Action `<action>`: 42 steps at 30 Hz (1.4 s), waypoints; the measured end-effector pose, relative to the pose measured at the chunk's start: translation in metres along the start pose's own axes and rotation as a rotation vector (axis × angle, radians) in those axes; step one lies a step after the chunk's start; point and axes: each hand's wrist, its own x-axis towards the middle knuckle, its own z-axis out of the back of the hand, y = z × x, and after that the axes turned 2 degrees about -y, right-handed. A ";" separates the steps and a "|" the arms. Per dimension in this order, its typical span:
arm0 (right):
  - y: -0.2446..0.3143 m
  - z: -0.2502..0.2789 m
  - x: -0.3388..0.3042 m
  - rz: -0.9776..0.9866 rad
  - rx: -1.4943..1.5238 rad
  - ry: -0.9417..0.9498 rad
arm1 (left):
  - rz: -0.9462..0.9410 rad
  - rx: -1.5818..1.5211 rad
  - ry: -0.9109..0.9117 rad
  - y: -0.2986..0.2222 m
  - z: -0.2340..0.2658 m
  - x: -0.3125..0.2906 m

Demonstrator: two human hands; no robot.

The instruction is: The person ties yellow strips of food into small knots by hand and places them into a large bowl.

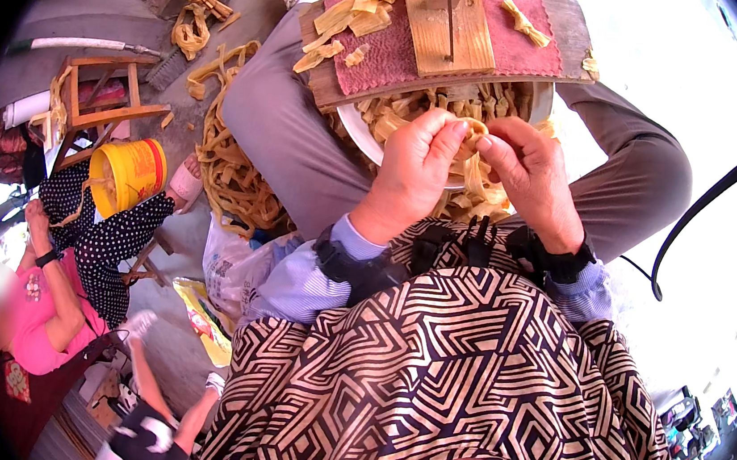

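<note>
A pale tan, flat, curled strip [475,131] sits between my fingertips above the near part of the round white basin [357,135]; my left hand [414,165] has its thumb and forefinger pinched closed on it, and my right hand [532,173] likewise seems to grip it; if I pulled unevenly it could tear, I judge, and if either pinch loosened it could drop among the similar strips below; on the far side, a worn wooden plank [570,46] carries a dark red cloth [377,62] and a light wooden block [469,39] with a thin upright metal piece, whose edge I cannot make out; to the left, a tangled tan heap [235,176] lies on the grey floor [159,320], and beyond it a co-worker in a pink top [62,324] sits beside a yellow plastic bucket [143,172].
</note>
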 end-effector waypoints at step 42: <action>-0.042 -0.004 0.026 0.088 -0.250 -0.125 | 0.052 -0.032 0.097 0.035 -0.018 0.013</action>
